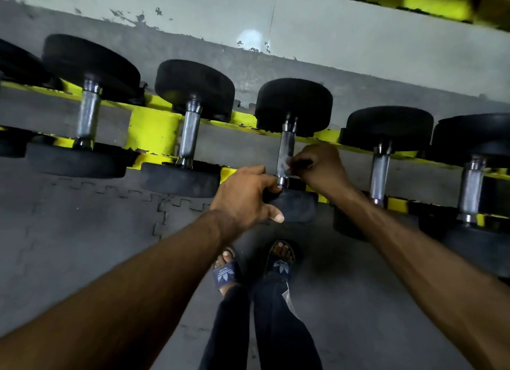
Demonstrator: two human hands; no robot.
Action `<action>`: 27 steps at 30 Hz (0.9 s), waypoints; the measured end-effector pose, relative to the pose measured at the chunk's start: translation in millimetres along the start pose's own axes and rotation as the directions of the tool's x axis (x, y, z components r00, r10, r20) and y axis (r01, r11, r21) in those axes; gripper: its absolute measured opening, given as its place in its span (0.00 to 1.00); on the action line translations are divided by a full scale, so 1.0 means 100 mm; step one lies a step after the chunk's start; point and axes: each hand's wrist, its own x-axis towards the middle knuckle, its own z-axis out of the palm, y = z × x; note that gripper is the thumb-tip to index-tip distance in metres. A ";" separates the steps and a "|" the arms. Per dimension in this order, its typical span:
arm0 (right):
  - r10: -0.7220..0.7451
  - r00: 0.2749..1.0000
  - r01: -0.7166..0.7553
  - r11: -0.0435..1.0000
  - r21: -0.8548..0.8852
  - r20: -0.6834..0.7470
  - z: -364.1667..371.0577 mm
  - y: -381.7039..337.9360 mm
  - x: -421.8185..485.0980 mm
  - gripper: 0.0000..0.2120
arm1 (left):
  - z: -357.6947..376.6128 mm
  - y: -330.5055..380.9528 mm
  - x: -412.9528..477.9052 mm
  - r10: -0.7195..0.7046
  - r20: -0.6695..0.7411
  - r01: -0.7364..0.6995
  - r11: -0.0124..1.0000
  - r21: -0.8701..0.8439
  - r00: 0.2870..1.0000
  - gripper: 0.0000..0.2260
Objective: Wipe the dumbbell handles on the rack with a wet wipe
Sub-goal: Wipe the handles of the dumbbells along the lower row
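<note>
Right-hand grip (321, 168): clenched, fingers curled in, pinching a pale wet wipe (287, 164) against the dumbbell handle (285, 146). The wipe is blurred and its full extent cannot be determined.

Left-hand grip (245, 197): grasping the near head (299, 204) of the same dumbbell. The fingers are curled over its top edge by the handle collar and the thumb is on its outer face. Judged to be steadying the weight on the rack (153, 129).

Position of work item: the dumbbell lies across the yellow rack, third in the row of fully visible ones. Its near head is towards the person and its far head (294, 105) is towards the wall.

Governing relation: the handle's long axis runs straight away from the person, from near head to far head. The right-hand grip meets it from the right side, on its lower, nearer half. The bare steel lies beyond the wipe, towards the far head. The next stroke therefore appears to run along the axis, away from the body.

The next handle to the right (380, 174) lies nearer the wiping hand, and the handle to the left (190, 135) lies nearer the steadying hand.
</note>
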 end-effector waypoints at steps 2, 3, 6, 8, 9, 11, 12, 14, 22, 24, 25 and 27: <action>-0.010 1.000 0.010 1.000 -0.007 0.019 -0.03 0.02 0.00 0.02 | 0.01 -0.01 0.00 0.002 -0.004 -0.002 1.000 -0.009 1.000 0.25; 0.014 0.999 -0.013 1.000 0.023 -0.031 -0.02 0.02 0.04 0.03 | 0.02 -0.02 -0.01 0.002 -0.011 -0.002 1.000 -0.013 1.000 0.25; 0.030 0.966 -0.030 1.000 0.004 -0.256 0.05 -0.07 0.22 0.06 | 0.01 -0.01 -0.03 0.000 -0.013 -0.001 1.000 -0.031 1.000 0.24; -0.044 0.955 0.015 0.995 -0.098 -0.294 0.07 -0.12 0.25 0.08 | -0.01 0.01 -0.02 -0.001 -0.001 0.000 0.999 -0.037 1.000 0.24; -0.093 0.960 0.054 0.987 -0.151 -0.263 0.06 -0.11 0.22 0.08 | -0.03 0.00 -0.02 0.001 0.009 -0.001 0.999 -0.041 1.000 0.24; -0.193 0.972 0.161 0.961 -0.223 -0.131 0.02 -0.11 0.09 0.10 | -0.05 0.00 -0.01 0.001 0.025 0.000 0.999 -0.046 1.000 0.23; -0.245 0.968 0.228 0.945 -0.236 -0.045 0.00 -0.10 0.02 0.11 | -0.05 0.01 -0.01 -0.001 0.027 0.003 0.999 -0.044 1.000 0.23; -0.305 0.951 0.308 0.913 -0.269 0.053 -0.02 -0.10 -0.01 0.11 | -0.05 0.02 -0.02 -0.004 0.027 0.005 0.999 -0.033 1.000 0.23; -0.228 0.954 0.155 0.931 -0.331 -0.195 0.21 -0.28 0.36 0.10 | -0.06 0.00 0.02 0.012 0.043 -0.010 0.999 -0.039 0.999 0.20; -0.006 0.911 -0.061 0.987 -0.149 -0.413 0.24 -0.35 0.33 0.09 | -0.05 0.01 0.01 0.008 0.032 -0.006 0.999 -0.049 0.999 0.20; 0.128 0.857 -0.171 0.984 -0.040 -0.499 0.30 -0.32 0.33 0.08 | -0.05 0.01 0.01 0.006 0.029 -0.004 0.999 -0.050 1.000 0.20; 0.430 0.724 -0.339 0.903 0.265 -0.539 0.34 -0.32 0.35 0.05 | -0.04 0.03 0.00 0.000 0.035 0.001 0.999 -0.045 0.999 0.19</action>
